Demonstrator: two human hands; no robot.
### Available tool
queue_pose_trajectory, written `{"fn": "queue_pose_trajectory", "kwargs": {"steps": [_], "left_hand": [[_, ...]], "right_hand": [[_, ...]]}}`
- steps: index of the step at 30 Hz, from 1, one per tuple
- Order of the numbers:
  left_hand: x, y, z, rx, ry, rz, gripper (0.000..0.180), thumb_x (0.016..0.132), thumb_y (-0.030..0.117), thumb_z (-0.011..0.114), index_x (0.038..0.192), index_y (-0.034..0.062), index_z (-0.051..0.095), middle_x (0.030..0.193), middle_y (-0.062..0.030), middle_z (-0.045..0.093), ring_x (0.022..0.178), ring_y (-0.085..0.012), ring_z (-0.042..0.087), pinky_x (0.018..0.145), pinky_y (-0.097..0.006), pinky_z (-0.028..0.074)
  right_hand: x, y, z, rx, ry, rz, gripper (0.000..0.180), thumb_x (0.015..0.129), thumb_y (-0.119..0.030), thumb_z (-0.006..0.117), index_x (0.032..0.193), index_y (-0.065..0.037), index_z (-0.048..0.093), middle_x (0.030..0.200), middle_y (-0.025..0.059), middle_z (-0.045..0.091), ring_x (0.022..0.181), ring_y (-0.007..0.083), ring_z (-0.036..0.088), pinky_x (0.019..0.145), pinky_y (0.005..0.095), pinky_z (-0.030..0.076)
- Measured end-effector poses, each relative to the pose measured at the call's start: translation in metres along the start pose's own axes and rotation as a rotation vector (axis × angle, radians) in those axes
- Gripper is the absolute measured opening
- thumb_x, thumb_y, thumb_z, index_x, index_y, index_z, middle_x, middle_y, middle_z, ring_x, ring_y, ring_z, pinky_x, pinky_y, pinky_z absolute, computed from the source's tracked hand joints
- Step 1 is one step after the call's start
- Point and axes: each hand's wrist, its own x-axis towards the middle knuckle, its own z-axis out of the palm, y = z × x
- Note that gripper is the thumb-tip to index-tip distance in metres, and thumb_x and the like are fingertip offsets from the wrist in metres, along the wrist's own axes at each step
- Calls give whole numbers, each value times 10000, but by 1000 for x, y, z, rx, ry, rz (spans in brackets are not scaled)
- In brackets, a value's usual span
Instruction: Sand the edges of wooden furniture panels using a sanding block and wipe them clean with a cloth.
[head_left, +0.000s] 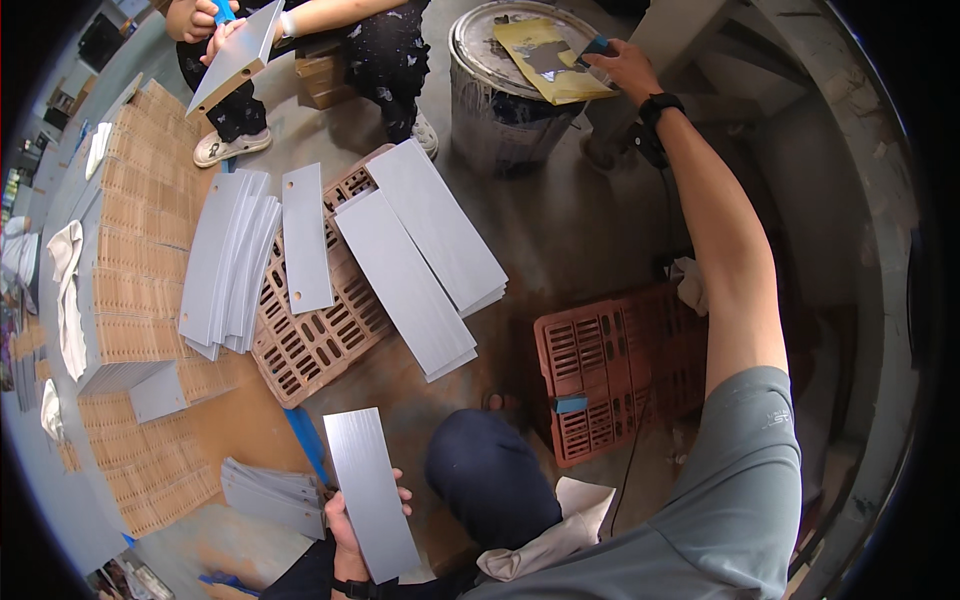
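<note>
My left hand (342, 525) grips a flat grey board (370, 490) by its long edges, low in the view near my knee. My right arm reaches far out to the upper right. There my right hand (630, 72) is closed on a small blue scraper (597, 48), at the edge of a yellow sheet (520, 50). Grey paste is smeared on that sheet. It lies on the lid of a stained bucket (500, 120). Across from me, a co-worker's hand (222, 42) holds another grey board (240, 58) and a blue tool.
Grey boards (430, 230) lie stacked on an upturned brown plastic crate (320, 350). To the left rise big stacks of boards with brown edges (150, 230). A second reddish crate (620, 370) bears a small blue block (570, 404). A pale cloth (560, 530) rests by my leg.
</note>
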Motion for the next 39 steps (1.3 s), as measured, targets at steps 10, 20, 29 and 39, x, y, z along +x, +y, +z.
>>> {"fn": "queue_pose_trajectory", "kwargs": {"steps": [10, 20, 29, 39], "left_hand": [[15, 1, 8, -121, 98, 13, 732, 945, 501, 376, 1418, -45, 495, 1263, -251, 628, 940, -391, 691, 710, -510, 623], [17, 0, 12, -13, 78, -4, 828, 885, 541, 450, 1462, -52, 459, 1323, -260, 604, 997, -378, 693, 764, -489, 612], [17, -1, 17, 29, 95, -14, 828, 897, 554, 433, 1472, -41, 455, 1329, -262, 599, 1007, -371, 692, 776, -481, 612], [22, -1, 18, 9, 86, -38, 818, 902, 538, 422, 1480, -40, 450, 1339, -247, 603, 1027, -367, 686, 784, -477, 609]], "right_hand": [[23, 42, 21, -50, -4, -67, 466, 818, -414, 777, 1133, -72, 755, 1026, 121, 774, 954, 292, 731, 882, 388, 552], [25, 38, 20, -79, 163, -7, 431, 829, -416, 766, 1060, -54, 738, 1031, 146, 767, 973, 341, 726, 868, 440, 554], [14, 37, 27, -234, 182, 43, 470, 848, -431, 754, 1150, -73, 716, 1098, 185, 755, 1044, 389, 710, 904, 470, 557], [22, 49, 23, -288, 204, 4, 490, 877, -500, 703, 1168, -106, 717, 1109, 172, 755, 1042, 414, 701, 897, 491, 557]]}}
